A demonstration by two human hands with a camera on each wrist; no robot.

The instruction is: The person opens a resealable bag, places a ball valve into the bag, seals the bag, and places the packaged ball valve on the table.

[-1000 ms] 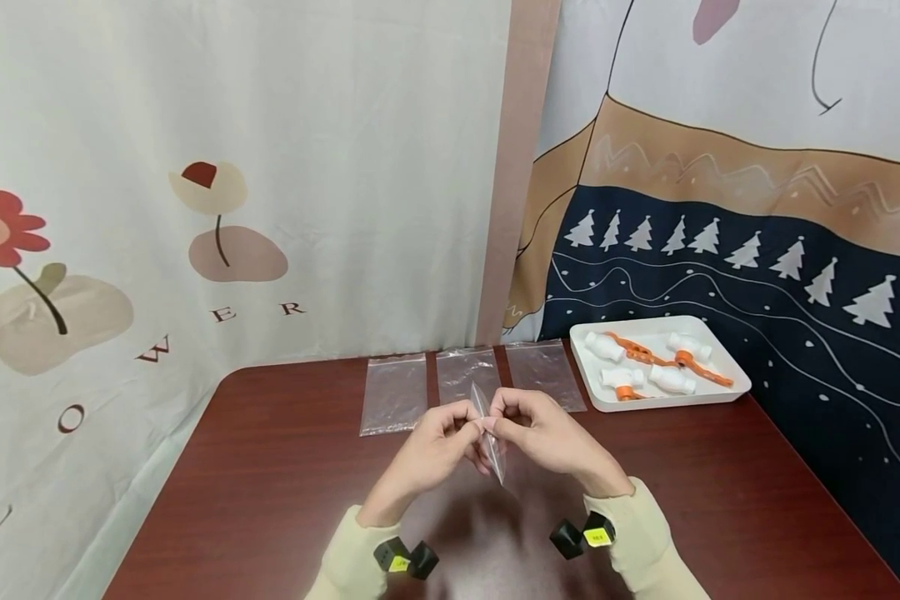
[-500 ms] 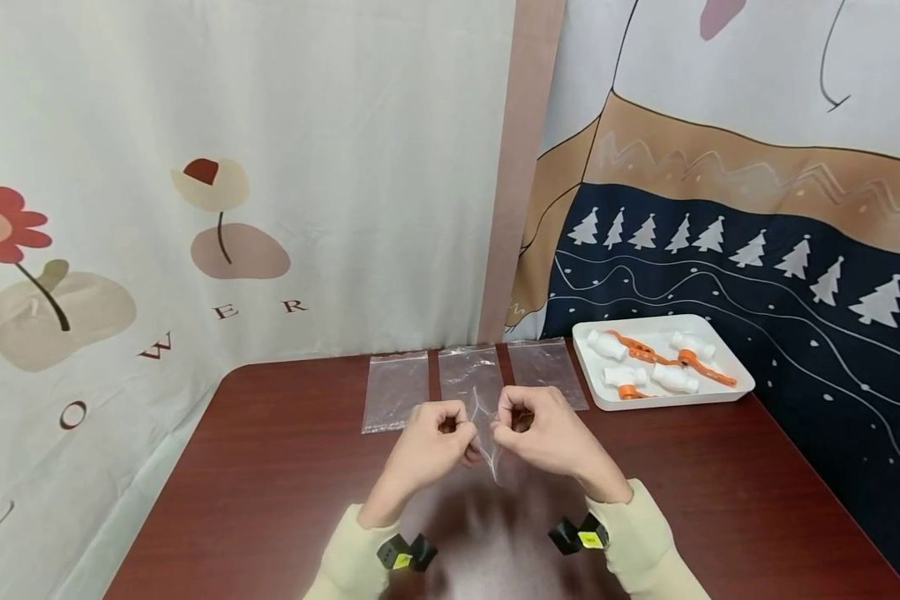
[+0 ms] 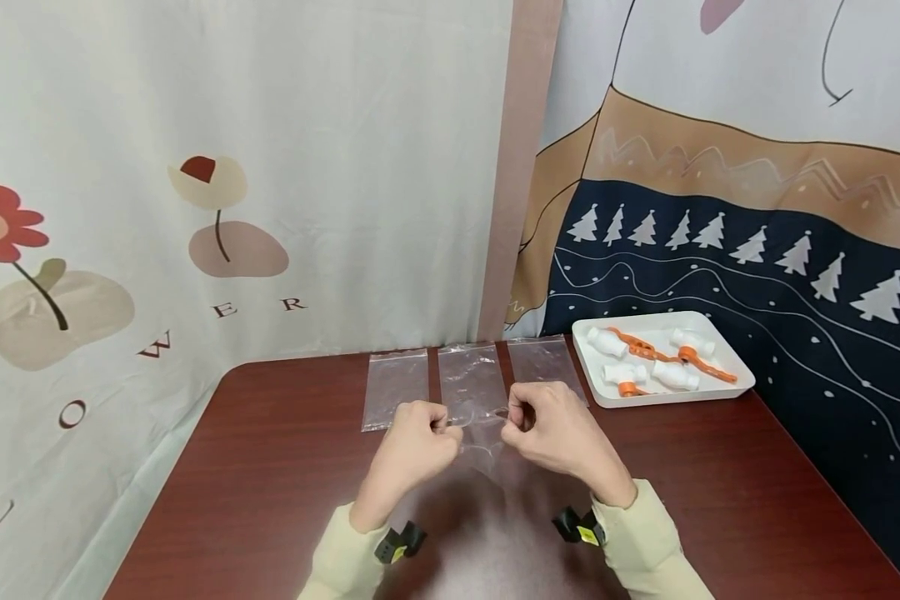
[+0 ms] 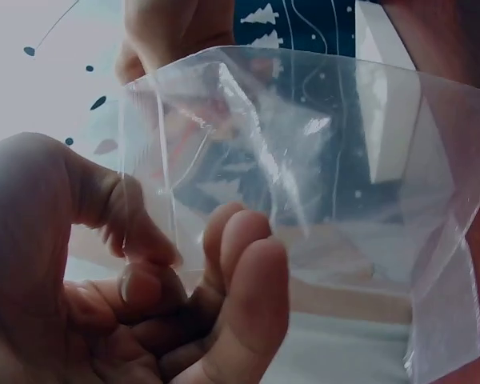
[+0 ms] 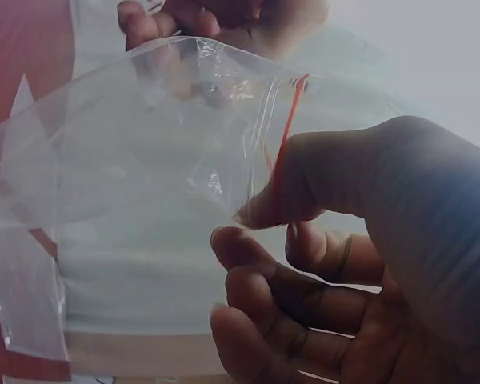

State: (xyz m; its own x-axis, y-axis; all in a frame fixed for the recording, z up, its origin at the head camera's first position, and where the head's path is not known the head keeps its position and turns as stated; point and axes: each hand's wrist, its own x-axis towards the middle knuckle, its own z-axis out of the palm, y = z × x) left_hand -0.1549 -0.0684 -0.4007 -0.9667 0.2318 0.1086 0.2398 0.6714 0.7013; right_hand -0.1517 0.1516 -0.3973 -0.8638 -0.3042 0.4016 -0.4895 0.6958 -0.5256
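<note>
Between both hands hangs a clear zip bag (image 3: pixel 483 454), its mouth spread apart. The left hand (image 3: pixel 417 442) pinches one side of the mouth between thumb and forefinger, and its other fingers (image 4: pixel 256 296) are bent loosely beside the film. The right hand (image 3: pixel 555 427) pinches the opposite side; a thin red line (image 5: pixel 288 140) runs along the bag's edge by its thumb in the right wrist view. Through the film nothing is seen inside the bag.
Flat on the brown table (image 3: pixel 270 483) behind the hands lie three more zip bags, left (image 3: pixel 396 387), middle (image 3: pixel 471 375) and right (image 3: pixel 547 362). A white tray (image 3: pixel 675 401) at the back right holds several white bottle-shaped pieces (image 3: pixel 675 377) and orange strap-like parts (image 3: pixel 708 367). Printed curtains hang behind.
The hands have moved apart, the left one leftward, pulling the bag's mouth from a narrow slit to a wide opening. The tray and the flat bags stay put.
</note>
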